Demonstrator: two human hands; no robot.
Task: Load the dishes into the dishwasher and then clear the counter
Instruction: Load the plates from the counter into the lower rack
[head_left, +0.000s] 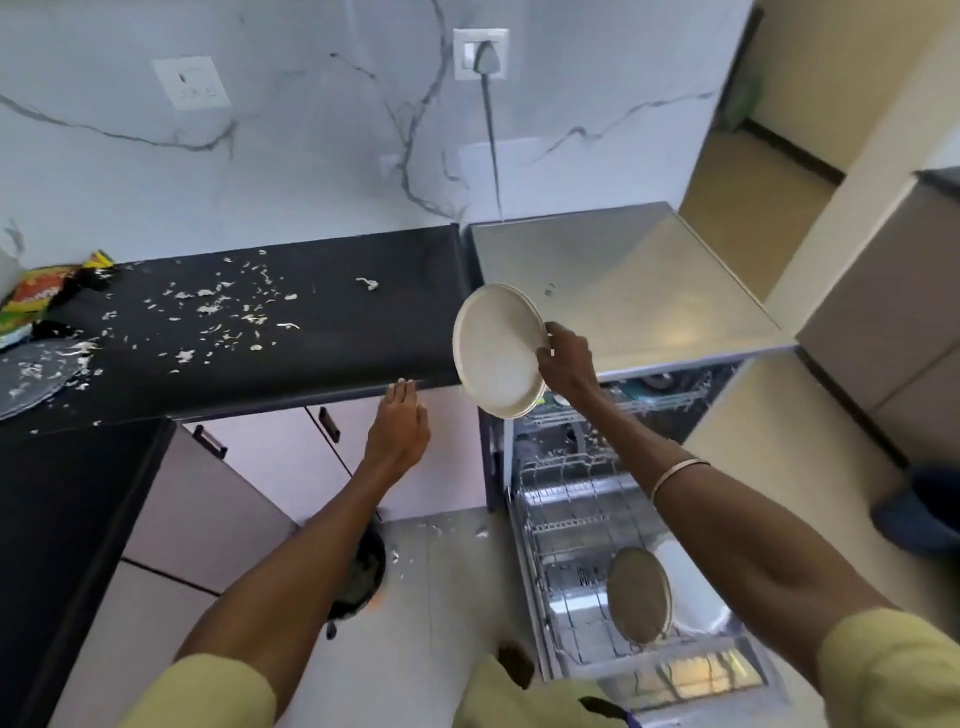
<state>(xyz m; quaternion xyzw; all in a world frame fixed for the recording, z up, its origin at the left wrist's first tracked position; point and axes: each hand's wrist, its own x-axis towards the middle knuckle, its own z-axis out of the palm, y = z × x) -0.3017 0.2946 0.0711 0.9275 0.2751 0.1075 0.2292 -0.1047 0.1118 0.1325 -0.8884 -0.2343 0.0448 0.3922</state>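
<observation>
While right hand (566, 364) fingers grip one plate (498, 351), left hand (397, 423) fingers straight, one plate in rack (638, 596)

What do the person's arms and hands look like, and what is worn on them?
Both arms are bare from above the elbow down to the fingers. The sleeves are pale yellow-green fabric, pushed up high. The right arm carries one thin, light-coloured bangle on the forearm. The left hand and right hand show no gloves; rings cannot be made out.
</observation>
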